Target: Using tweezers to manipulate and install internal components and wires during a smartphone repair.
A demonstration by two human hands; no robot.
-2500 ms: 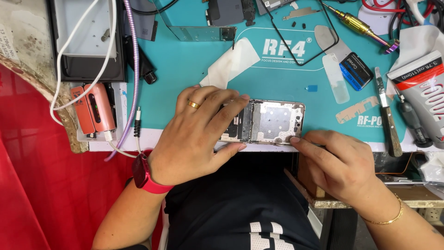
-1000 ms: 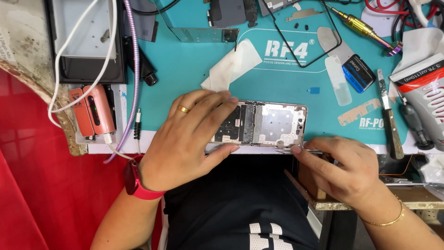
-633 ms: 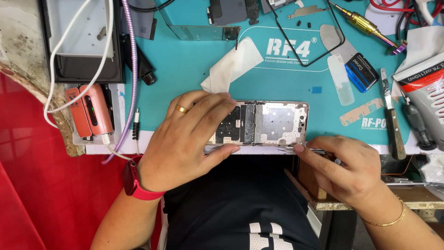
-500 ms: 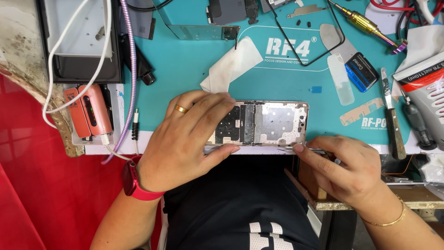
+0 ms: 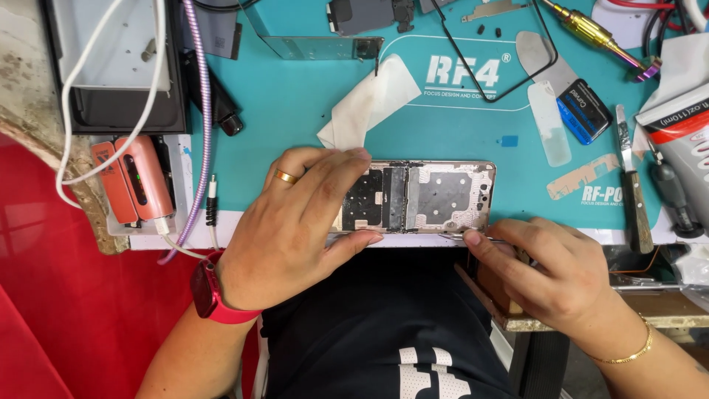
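Note:
An opened phone frame (image 5: 436, 196) with bare metal plates lies on the teal repair mat (image 5: 295, 111) near the table's front edge. My left hand (image 5: 295, 222), with a gold ring and a red wristband, lies over the frame's left end, fingers on top and thumb under its near edge. My right hand (image 5: 550, 270) pinches a thin metal tool (image 5: 461, 237) whose tip lies along the frame's near right edge.
A folded white cloth (image 5: 369, 100) lies behind the phone. A knife (image 5: 634, 199), a blue card (image 5: 583, 111) and clear plastic picks (image 5: 548, 122) sit at the right, with a screwdriver (image 5: 598, 33) at the top right. An orange power bank (image 5: 133, 181) with cables and a black tray (image 5: 111, 66) are at the left.
My right hand has slid right along the phone's near edge with the thin tool. My left hand has kept its hold on the frame's left end.

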